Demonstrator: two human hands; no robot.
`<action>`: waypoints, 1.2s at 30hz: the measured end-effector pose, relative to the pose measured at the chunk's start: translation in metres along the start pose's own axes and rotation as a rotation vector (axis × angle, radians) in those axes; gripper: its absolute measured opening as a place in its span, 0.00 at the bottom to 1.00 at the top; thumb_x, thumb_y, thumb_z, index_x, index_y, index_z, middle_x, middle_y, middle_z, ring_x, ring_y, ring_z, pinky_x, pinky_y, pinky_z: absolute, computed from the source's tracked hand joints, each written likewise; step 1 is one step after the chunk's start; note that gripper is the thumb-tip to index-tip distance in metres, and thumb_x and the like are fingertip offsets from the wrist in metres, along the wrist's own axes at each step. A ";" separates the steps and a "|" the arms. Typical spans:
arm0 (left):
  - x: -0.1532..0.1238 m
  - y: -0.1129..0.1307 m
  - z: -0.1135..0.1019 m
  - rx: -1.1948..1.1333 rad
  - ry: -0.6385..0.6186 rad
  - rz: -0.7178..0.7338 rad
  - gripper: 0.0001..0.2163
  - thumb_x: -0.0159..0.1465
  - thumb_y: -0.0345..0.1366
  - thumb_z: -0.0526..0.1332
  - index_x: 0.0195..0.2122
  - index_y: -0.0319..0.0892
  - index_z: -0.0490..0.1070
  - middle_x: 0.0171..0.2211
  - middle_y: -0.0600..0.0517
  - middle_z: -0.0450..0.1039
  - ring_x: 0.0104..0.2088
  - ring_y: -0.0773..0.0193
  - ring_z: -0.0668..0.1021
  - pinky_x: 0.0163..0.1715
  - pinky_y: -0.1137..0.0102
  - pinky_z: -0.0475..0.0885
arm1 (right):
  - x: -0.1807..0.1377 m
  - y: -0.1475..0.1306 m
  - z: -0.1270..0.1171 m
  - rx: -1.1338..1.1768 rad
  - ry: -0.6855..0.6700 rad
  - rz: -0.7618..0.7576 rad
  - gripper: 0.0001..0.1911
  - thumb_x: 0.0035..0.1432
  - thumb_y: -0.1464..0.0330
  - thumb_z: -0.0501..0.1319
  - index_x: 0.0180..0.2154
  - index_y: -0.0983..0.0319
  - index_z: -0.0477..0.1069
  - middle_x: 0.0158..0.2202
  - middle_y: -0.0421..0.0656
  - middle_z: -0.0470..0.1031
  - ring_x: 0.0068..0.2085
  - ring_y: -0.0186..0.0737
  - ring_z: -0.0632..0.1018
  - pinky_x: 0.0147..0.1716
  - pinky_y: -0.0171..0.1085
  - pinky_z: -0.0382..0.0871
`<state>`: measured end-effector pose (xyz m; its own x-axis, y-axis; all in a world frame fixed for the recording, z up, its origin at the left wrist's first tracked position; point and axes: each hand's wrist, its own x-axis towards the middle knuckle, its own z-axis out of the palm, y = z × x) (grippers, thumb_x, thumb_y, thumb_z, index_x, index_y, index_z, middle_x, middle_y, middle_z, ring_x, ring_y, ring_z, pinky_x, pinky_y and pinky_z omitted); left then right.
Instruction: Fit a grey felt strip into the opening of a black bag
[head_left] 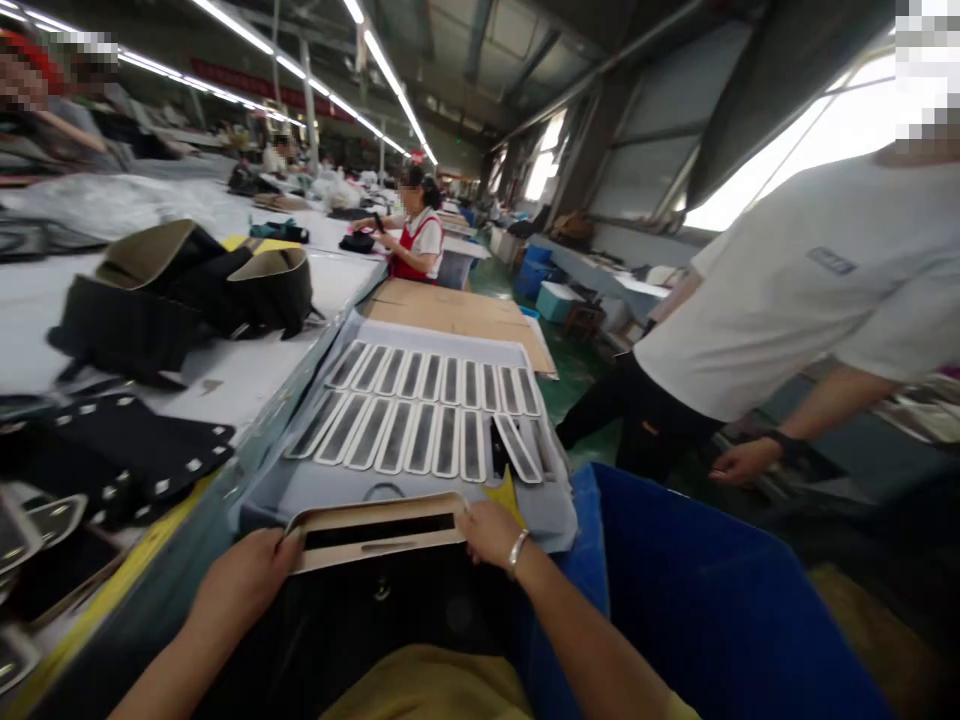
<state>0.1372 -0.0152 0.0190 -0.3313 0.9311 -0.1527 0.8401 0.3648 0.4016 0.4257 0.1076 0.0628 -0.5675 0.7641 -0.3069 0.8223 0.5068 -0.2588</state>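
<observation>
Held low in front of me is a black bag piece with a tan slotted strip [341,557] along its top. The strip has rounded ends and a long dark opening. My left hand [244,575] is closed on its left end, and my right hand [491,535], with a bracelet at the wrist, pinches the right end. Below it, dark material with a small round metal snap [382,588] hangs against my lap. Just beyond, white-framed dark strips [409,435] lie in two rows on a grey sheet [442,490]. A yellow object [508,492] lies near my right hand.
A deep blue bin [697,590] stands at my right. Beside it is a person in a white shirt [787,290]. On the left table are black bags [150,310] and black pieces with white tabs [142,440]. Cardboard [457,310] lies ahead, near a person in a red apron [412,240].
</observation>
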 end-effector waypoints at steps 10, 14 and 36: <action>0.003 -0.027 0.003 -0.021 0.025 -0.052 0.18 0.63 0.46 0.43 0.25 0.42 0.64 0.30 0.47 0.71 0.34 0.58 0.74 0.33 0.69 0.63 | 0.009 0.008 0.021 0.340 -0.070 0.201 0.11 0.57 0.66 0.47 0.30 0.65 0.65 0.25 0.42 0.76 0.21 0.30 0.75 0.19 0.26 0.64; 0.002 -0.028 -0.004 -0.021 -0.034 -0.088 0.17 0.63 0.44 0.43 0.28 0.42 0.67 0.36 0.45 0.73 0.38 0.53 0.75 0.37 0.65 0.65 | 0.011 -0.002 0.015 0.323 -0.071 0.220 0.11 0.54 0.69 0.47 0.26 0.65 0.64 0.20 0.43 0.74 0.18 0.31 0.73 0.19 0.28 0.63; -0.001 -0.036 0.001 -0.319 -0.072 -0.152 0.23 0.57 0.54 0.50 0.36 0.40 0.71 0.37 0.47 0.74 0.38 0.54 0.75 0.39 0.67 0.66 | 0.010 0.007 0.013 0.634 -0.205 0.212 0.11 0.56 0.63 0.53 0.35 0.64 0.62 0.27 0.42 0.73 0.23 0.32 0.75 0.19 0.29 0.67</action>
<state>0.1079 -0.0292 0.0041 -0.4012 0.8686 -0.2909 0.6037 0.4896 0.6291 0.4252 0.1132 0.0459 -0.4450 0.6981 -0.5609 0.7685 -0.0238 -0.6394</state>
